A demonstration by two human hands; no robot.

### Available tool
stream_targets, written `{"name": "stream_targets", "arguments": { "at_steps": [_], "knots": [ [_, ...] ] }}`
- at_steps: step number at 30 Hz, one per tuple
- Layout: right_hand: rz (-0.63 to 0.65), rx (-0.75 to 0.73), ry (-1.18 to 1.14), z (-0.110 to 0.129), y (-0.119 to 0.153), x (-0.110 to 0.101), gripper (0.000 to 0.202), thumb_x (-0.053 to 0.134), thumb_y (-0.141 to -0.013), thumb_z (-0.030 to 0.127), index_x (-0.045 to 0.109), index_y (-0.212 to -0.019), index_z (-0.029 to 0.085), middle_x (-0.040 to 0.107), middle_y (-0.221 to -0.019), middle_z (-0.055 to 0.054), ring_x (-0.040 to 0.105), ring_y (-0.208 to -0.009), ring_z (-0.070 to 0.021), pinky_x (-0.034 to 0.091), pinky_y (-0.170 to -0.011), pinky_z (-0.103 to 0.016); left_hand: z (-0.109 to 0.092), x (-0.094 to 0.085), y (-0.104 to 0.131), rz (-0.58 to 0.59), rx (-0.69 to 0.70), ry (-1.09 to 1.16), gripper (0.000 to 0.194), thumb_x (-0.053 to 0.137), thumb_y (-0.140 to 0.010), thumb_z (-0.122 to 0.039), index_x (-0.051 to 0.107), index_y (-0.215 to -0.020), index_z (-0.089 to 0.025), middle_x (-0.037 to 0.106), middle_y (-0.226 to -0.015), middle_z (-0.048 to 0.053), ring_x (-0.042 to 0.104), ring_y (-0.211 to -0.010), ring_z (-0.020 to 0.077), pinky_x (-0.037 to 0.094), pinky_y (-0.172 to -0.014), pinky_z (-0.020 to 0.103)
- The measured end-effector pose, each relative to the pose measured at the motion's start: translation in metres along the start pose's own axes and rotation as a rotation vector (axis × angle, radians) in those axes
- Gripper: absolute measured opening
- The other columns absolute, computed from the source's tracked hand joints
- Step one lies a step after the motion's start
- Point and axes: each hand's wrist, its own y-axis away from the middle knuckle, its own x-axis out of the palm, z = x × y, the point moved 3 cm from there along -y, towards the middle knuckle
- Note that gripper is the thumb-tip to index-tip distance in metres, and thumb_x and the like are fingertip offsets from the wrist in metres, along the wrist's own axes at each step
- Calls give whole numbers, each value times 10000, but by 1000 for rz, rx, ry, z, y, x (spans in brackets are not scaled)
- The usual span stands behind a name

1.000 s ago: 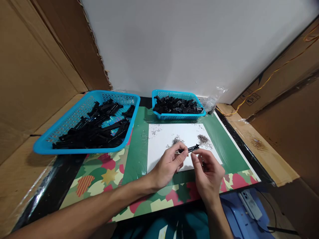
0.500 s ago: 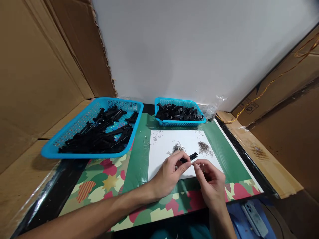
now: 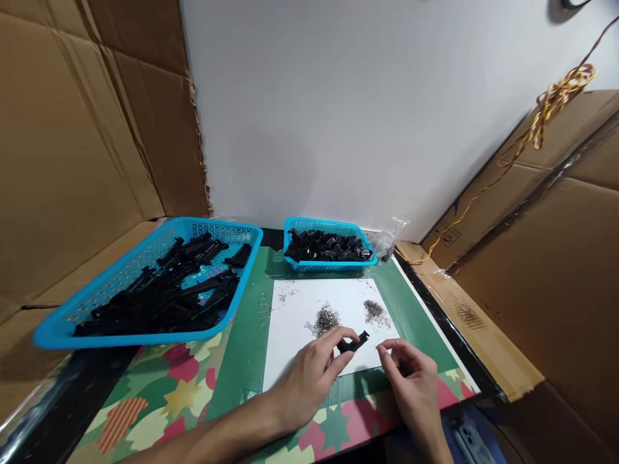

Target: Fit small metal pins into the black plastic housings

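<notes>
Between its thumb and fingers, my left hand (image 3: 314, 370) holds a small black plastic part (image 3: 355, 343) over the front of a white sheet (image 3: 294, 335). A little to the right, my right hand (image 3: 411, 377) is closed in a pinch, apart from the black part; something tiny shows at its fingertips, too small to name. Behind my left hand lies a heap of small metal pieces (image 3: 327, 318). A second, browner heap (image 3: 374, 312) sits to its right, and a few loose pieces (image 3: 286, 295) are at the sheet's back left.
A large blue basket (image 3: 53, 325) of long black parts stands at the left. At the back is a smaller blue basket (image 3: 331, 265) of black pieces, with a clear plastic bag (image 3: 385, 243) beside it. Cardboard walls flank the table; a phone (image 3: 470, 443) lies low at the right.
My hands have moved apart, leaving a gap between the black part and my right fingertips. The view has tilted up and shifted, so the table sits lower in the picture.
</notes>
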Motion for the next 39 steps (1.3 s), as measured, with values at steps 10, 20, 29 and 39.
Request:
{"name": "stream_targets", "arguments": {
  "at_steps": [10, 20, 29, 39],
  "knots": [
    [144, 47, 84, -8, -11, -7, 426, 718, -894, 558, 726, -742, 160, 398, -562, 61, 377, -515, -121, 319, -495, -244, -1, 0, -8, 70, -34, 10, 410, 548, -1068, -446, 807, -1228, -172, 809, -891, 48, 722, -816, 226, 488, -767, 295],
    [214, 47, 242, -4, -10, -3, 323, 687, -909, 447, 719, -738, 174, 382, -547, 74, 375, -519, -120, 292, -521, -253, -2, 8, -7, 103, 36, 0, 352, 604, -1040, -399, 804, -1269, -221, 813, -1235, 79, 751, -1048, 264, 508, -873, 306],
    [151, -28, 329, -6, -2, -3, 280, 682, -925, 435, 699, -772, 202, 430, -560, 74, 400, -513, -125, 319, -550, -264, -2, 10, -7, 107, 50, 1, 344, 570, -1051, -370, 820, -1242, -231, 846, -1052, 56, 712, -815, 210, 468, -743, 274],
    [91, 34, 220, -7, -5, -12, 328, 667, -954, 476, 665, -789, 193, 427, -587, 68, 377, -536, -122, 307, -522, -260, -10, 10, -7, 102, 27, -28, 375, 517, -1085, -381, 829, -1148, -183, 763, -819, 36, 654, -745, 184, 424, -690, 274]
  ]
}}
